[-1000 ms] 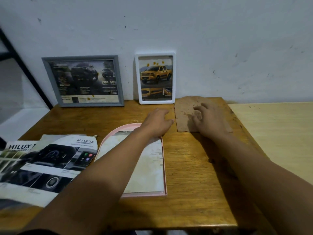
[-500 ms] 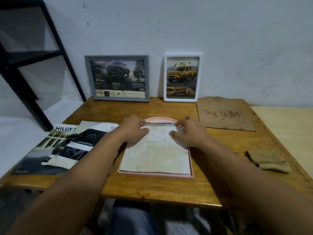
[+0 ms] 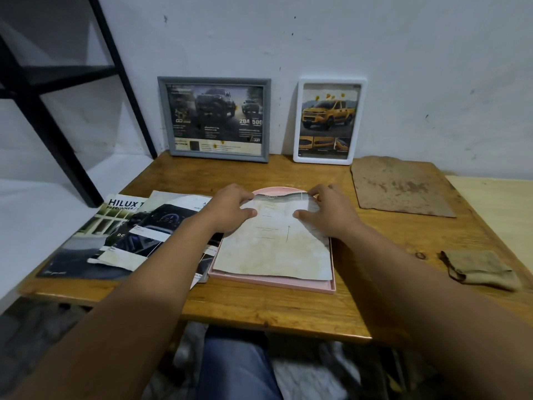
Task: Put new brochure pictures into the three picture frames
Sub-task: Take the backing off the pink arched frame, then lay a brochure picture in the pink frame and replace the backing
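We see three picture frames on the wooden worktop (image 3: 259, 307). The pink frame (image 3: 277, 280) lies flat near the front edge, its long axis running away from us toward the wall, arched end at the far side. On top of it lies a stained sheet (image 3: 274, 249), blank side mostly up, aligned with the same axis; its far edge is lifted and curls back, showing a strip of print.

Our left hand (image 3: 230, 207) grips the sheet's far left corner, thumb on top and fingers curled round the edge. Our right hand (image 3: 328, 210) does the same at the far right corner, thumb pressed on the paper and fingertips hooked over the lifted edge. Both hands are narrowed onto the sheet.

The other two frames stand upright against the wall, well apart from the pink one. The grey frame (image 3: 215, 119) sits on the left with its long axis horizontal and holds a dark truck picture. The white frame (image 3: 328, 121) stands just right of it, long axis vertical, with a yellow truck picture facing us.

To the left of the pink frame we count at least two brochures (image 3: 127, 232), overlapping and angled, the lower one headed "HILUX". One brown backing board (image 3: 399, 186) lies flat at the far right, and one small burlap pouch (image 3: 478, 269) rests near the right front corner.
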